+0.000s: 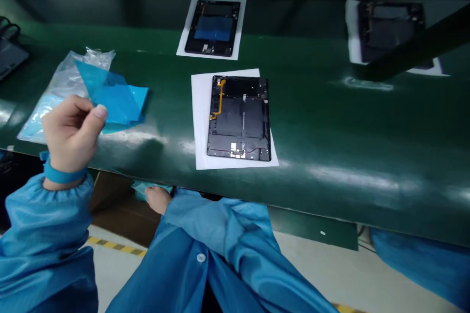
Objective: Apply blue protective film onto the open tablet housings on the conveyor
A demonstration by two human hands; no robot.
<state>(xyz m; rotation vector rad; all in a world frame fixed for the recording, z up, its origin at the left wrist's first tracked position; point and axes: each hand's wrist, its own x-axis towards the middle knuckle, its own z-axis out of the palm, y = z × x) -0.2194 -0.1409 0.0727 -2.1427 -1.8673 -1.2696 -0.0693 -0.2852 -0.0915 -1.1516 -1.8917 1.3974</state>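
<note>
My left hand [75, 129] is raised over the table's left side, thumb and finger pinching a translucent blue film sheet [99, 83]. Behind and under it lie more blue film sheets [134, 100] and a clear plastic bag [69, 78]. Below the table edge, my right hand [157, 199] reaches left across my body, its fingers closed by a pale teal film [141, 190] that it seems to grip; the fingertips are partly hidden. In front of me an opened tablet [238, 124], with an orange flex cable, lies on a white foam sheet [201, 132].
Farther back, a second opened tablet [213, 27] with a blue film patch rests on white foam. A third tablet [389, 29] lies at right, partly behind a dark bar [422, 41]. A brown cardboard box [117, 210] stands under the green table [330, 122]. A blue garment [422, 264] shows at lower right.
</note>
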